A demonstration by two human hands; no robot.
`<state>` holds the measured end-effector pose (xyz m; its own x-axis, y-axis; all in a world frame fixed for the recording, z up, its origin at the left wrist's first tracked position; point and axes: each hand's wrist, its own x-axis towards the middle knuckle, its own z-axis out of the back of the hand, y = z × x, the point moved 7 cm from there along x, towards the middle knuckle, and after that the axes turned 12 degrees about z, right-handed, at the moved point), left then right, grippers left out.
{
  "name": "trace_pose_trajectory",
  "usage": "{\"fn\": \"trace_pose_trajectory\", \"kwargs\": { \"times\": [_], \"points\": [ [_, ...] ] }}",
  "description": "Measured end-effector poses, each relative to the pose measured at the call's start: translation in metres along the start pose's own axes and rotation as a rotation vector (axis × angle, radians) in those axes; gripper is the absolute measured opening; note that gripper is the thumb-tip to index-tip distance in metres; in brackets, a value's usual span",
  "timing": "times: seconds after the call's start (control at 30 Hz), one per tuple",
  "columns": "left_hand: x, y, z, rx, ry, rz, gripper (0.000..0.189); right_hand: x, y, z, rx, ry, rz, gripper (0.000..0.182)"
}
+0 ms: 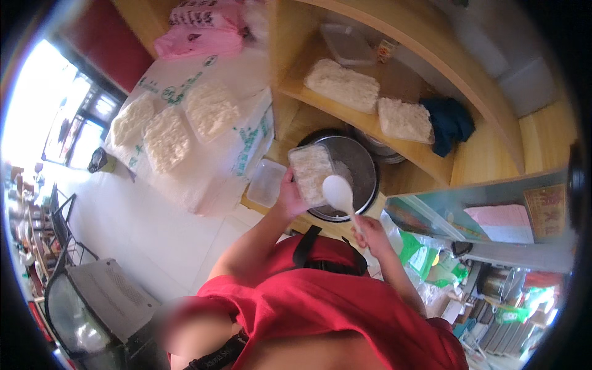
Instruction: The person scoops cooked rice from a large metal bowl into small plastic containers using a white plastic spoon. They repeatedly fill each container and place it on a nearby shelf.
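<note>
My left hand [291,196] grips a clear plastic container [311,173] filled with a pale, lumpy food that looks like rice. It is held over the left part of a round dark pot [358,171], where a little pale food clings inside. In my right hand [372,235] is the handle of a white serving spoon [338,192]; its bowl overlaps the container's lower right corner in this view. Whether spoon and food touch, I cannot tell. Left of the pot, beside my left wrist, lies an empty translucent container [267,182].
Several filled containers rest nearby: some on a plastic-covered surface [217,180] at left, two on the wooden shelf [328,99] above the pot. A dark blue cloth [446,125] lies on that shelf. A glass-fronted compartment [434,208] is at right. A pink bag [203,34] sits at the back.
</note>
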<state>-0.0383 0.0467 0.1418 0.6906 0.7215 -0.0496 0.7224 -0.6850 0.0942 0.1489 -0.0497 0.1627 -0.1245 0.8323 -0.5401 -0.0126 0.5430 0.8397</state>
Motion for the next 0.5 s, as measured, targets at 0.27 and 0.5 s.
{"fn": "trace_pose_trajectory", "kwargs": {
  "times": [0.27,0.5],
  "points": [
    [-0.062,0.000,-0.105,0.084,-0.077,-0.090,0.054,-0.005,0.047,-0.024,0.392,-0.094,0.358,0.034],
    [-0.220,-0.072,-0.198,0.382,-0.196,-0.905,0.061,0.010,0.010,-0.038,0.347,-0.132,0.347,0.033]
  ]
}}
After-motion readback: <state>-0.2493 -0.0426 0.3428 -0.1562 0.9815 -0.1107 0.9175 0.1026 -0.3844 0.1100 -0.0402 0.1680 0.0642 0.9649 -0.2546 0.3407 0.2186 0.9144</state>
